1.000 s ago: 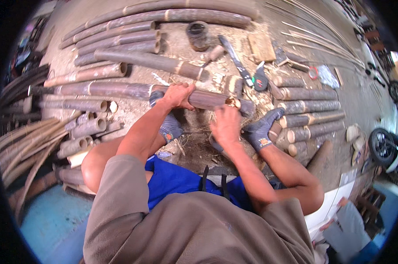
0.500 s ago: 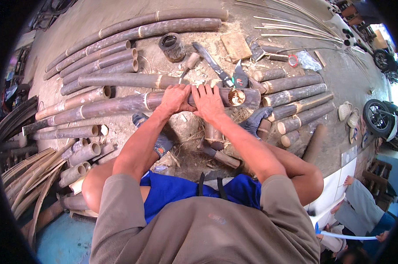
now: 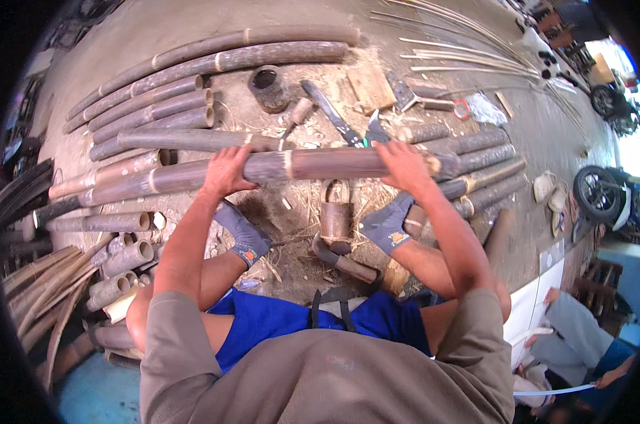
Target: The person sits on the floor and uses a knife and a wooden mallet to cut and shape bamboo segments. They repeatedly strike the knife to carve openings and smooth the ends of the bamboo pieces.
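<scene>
A long, dark bamboo pole (image 3: 327, 164) lies crosswise before me, its pale joint ring between my hands. My left hand (image 3: 228, 169) wraps round it left of the middle. Toward its right end, my right hand (image 3: 404, 167) grips it too. Below the pole, between my feet, stands a short bamboo piece (image 3: 337, 218) with an opening at its top. A curved tool with a wooden handle (image 3: 356, 268) lies just nearer to me. Beyond the pole are a machete (image 3: 328, 112) and a wooden-handled tool (image 3: 298, 114), on ground strewn with shavings.
Cut bamboo tubes (image 3: 154, 113) lie at the left, and shorter bamboo lengths (image 3: 484, 157) at the right. Farther off are a dark round pot (image 3: 269, 90), a wooden board (image 3: 371, 86) and thin strips (image 3: 468, 60). Split bamboo (image 3: 48, 290) is heaped at left; another person (image 3: 581, 339) sits at lower right.
My hands have moved from close together to wide apart along the pole. The pole has shifted right and turned; its cut hole no longer shows. The short bamboo piece beneath shows more fully.
</scene>
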Tool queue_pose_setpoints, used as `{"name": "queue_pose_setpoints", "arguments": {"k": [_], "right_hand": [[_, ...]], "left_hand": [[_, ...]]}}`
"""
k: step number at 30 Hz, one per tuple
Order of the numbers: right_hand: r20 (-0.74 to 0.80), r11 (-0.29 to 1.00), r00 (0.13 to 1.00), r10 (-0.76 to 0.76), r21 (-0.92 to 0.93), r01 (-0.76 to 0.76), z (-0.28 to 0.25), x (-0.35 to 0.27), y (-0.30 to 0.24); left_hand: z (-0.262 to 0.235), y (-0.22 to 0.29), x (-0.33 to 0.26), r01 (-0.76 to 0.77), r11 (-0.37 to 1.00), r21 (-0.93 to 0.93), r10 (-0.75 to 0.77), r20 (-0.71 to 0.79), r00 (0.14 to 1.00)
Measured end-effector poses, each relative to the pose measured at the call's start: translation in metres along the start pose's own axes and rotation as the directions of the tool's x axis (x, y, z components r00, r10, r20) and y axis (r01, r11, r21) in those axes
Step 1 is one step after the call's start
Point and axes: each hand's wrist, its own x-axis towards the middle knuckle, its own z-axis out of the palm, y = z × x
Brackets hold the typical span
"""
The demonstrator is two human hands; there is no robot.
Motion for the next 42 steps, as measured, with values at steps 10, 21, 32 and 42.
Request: {"name": "queue_pose_setpoints", "arguments": {"k": [10, 21, 32, 42], "right_hand": [[-0.02, 0.999, 0.999, -0.029, -0.041, 0.028, -0.029, -0.022, -0.021], [0.022, 0.993, 0.998, -0.054, -0.102, 0.056, 0.017, -0.021, 0.006], [0.047, 0.997, 0.998, -0.039, 0.065, 0.036, 0.006, -0.04, 0.018], [0.031, 0.997, 0.996, -0.08, 0.001, 0.08, 0.022, 0.013, -0.082]], "left_hand": [[0.026, 0.064, 0.032, -0.19, 0.981, -0.034, 0.192, 0.063, 0.979], [0.014, 0.099, 0.024, -0.124, 0.971, -0.202, 0.175, 0.259, 0.95], [0.06, 0.101, 0.037, -0.186, 0.979, -0.078, 0.186, -0.001, 0.982], [0.04, 0.138, 0.077, -0.338, 0.908, -0.246, 0.372, 0.106, 0.922]]}}
